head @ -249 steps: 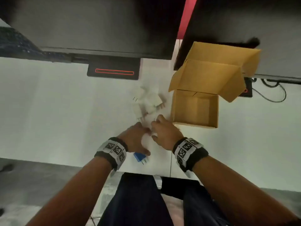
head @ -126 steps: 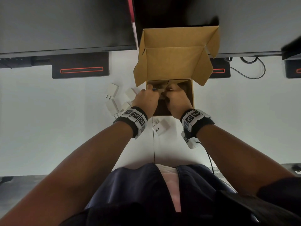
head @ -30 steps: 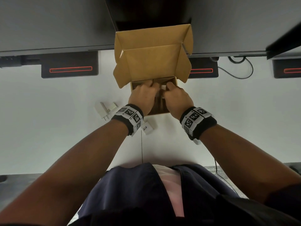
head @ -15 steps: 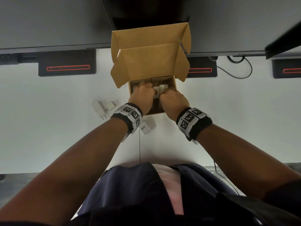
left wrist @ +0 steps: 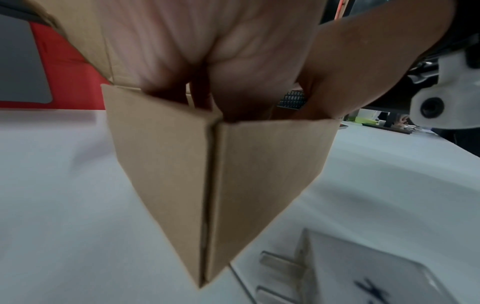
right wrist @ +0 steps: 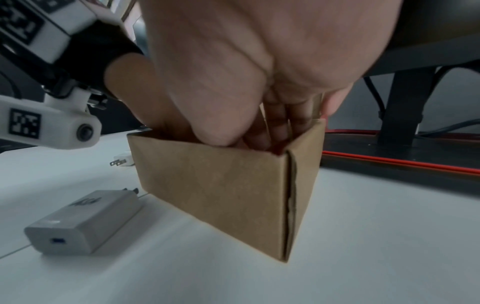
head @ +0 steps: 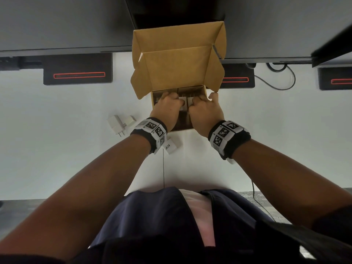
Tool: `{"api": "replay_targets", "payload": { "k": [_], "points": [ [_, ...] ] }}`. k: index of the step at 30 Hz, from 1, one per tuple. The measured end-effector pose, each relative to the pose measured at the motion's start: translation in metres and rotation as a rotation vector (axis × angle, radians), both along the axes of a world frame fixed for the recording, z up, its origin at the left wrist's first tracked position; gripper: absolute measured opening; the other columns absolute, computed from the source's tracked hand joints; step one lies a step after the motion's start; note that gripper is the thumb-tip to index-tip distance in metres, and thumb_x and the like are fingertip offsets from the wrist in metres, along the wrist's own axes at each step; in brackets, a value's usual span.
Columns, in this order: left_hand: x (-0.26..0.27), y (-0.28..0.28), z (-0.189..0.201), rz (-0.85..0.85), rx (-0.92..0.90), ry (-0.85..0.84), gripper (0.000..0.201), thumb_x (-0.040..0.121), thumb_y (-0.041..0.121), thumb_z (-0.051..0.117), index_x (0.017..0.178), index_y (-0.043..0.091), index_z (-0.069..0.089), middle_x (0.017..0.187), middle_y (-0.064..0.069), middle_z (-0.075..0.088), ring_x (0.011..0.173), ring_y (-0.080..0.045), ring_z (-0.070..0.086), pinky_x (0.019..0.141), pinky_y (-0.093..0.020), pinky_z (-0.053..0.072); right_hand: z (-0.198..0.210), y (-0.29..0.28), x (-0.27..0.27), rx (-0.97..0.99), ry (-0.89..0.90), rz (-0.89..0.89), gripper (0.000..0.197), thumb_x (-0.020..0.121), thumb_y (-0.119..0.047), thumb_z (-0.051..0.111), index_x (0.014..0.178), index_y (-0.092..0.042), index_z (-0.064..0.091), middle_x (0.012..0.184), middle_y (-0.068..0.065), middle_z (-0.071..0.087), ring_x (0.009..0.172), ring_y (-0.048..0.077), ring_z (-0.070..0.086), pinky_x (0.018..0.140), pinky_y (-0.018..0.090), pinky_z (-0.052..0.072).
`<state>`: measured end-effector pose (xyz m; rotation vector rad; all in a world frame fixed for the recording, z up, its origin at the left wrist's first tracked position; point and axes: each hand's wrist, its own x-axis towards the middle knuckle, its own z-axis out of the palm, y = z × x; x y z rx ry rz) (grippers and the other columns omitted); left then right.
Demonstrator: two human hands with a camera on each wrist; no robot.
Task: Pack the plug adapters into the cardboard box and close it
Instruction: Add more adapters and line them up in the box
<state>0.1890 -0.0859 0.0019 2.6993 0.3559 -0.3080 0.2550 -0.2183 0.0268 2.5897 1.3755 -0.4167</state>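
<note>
The open cardboard box (head: pixel 177 67) stands on the white table with its lid upright. Both my hands reach into it side by side. My left hand (head: pixel 167 107) curls its fingers on a white plug adapter (head: pixel 184 106) inside. My right hand (head: pixel 206 109) holds a second white adapter (head: pixel 190 101) beside it, with its little finger outside the right wall. The wrist views show the box (left wrist: pixel 168 164) (right wrist: pixel 221 195) from outside, and the fingertips are hidden inside it. Two white adapters (head: pixel 119 122) lie left of the box. Another adapter (head: pixel 171 147) (right wrist: pixel 85 222) lies under my left wrist.
Black monitor stands (head: pixel 77 75) with red-lit strips sit behind the box, and another stand (head: pixel 236 80) is at its right. Dark monitors overhang the back of the table. A black cable (head: pixel 276 77) loops at the back right.
Since the earliest frame most of the adapter pile has gone from the table into the box. In the last second my hands drew slightly back inside the box, and white adapters show between them.
</note>
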Motion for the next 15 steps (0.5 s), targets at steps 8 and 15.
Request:
{"api": "replay_targets", "payload": {
  "k": [8, 15],
  "points": [
    [0.0, 0.002, -0.002, -0.011, 0.027, -0.03, 0.02, 0.093, 0.016, 0.059, 0.106, 0.009, 0.073, 0.107, -0.011, 0.065, 0.109, -0.029, 0.055, 0.092, -0.039, 0.051, -0.017, -0.006, 0.002, 0.006, 0.027, -0.006, 0.019, 0.092, -0.02, 0.055, 0.102, -0.013, 0.07, 0.113, 0.009, 0.062, 0.095, 0.027, 0.062, 0.106, 0.052, 0.033],
    [0.005, -0.002, -0.001, 0.019, 0.052, -0.021, 0.017, 0.093, 0.018, 0.063, 0.103, 0.007, 0.072, 0.103, -0.011, 0.066, 0.104, -0.028, 0.057, 0.091, -0.04, 0.052, -0.021, -0.009, 0.002, 0.052, 0.039, -0.012, 0.022, 0.094, -0.02, 0.054, 0.113, -0.015, 0.065, 0.12, 0.009, 0.06, 0.101, 0.028, 0.061, 0.106, 0.051, 0.031]
  ]
}}
